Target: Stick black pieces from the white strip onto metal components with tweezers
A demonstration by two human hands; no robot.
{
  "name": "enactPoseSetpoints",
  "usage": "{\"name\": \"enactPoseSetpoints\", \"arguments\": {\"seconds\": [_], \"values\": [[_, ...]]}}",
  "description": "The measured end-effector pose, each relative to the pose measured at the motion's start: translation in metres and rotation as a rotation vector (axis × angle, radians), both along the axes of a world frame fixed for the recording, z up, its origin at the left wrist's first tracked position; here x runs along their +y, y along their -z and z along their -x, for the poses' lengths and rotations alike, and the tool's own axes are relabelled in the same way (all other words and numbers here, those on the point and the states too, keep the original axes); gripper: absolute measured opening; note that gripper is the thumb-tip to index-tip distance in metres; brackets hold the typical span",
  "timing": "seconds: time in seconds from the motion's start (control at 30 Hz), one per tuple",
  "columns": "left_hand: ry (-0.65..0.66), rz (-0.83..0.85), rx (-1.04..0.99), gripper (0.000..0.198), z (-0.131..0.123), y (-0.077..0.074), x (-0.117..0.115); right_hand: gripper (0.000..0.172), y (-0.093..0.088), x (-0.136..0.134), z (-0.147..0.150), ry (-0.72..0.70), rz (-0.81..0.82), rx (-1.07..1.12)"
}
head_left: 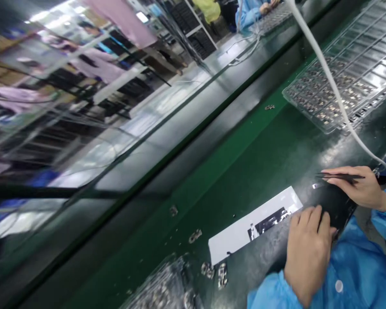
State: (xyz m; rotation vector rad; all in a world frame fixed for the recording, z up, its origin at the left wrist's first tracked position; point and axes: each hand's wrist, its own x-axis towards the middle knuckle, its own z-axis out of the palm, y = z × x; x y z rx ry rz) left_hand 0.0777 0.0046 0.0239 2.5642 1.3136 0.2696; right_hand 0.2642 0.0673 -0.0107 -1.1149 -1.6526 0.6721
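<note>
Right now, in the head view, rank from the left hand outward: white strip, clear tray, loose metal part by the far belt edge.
1. White strip, just left of the left hand.
2. Loose metal part, up the green belt.
3. Clear tray, far upper right.

Bright overhead light throws white glare across the glossy green table (244, 141) and the clear plastic tray (350, 73). The left background smears with motion blur, and the whole view is tilted and bent toward its edges.

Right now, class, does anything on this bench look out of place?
Yes. Several small loose metal parts lie scattered on the green mat, outside the clear compartment tray; one more sits alone near that tray.
</note>
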Motion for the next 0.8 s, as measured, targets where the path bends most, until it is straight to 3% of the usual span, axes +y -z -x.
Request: {"name": "enactPoseSetpoints", "arguments": {"seconds": [0.1,0.2,0.37,0.8], "values": [[-0.178,-0.021,-0.05,0.017,0.024,0.008,-0.03,0.013,-0.012,0.005,0.018,-0.185,0.282,0.103],[-0.339,-0.057,-0.071,0.018,0.049,0.019,-0.037,0.019,-0.016,0.017,0.04,-0.425,0.512,0.177],[-0.336,-0.125,-0.007,0.023,0.057,0.031,-0.027,0.036,-0.009,0.038,0.07,-0.58,0.841,0.274],[-0.329,-0.108,0.12,0.028,0.052,0.035,-0.02,0.033,-0.003,0.045,0.078,-0.604,0.903,0.177]]}}
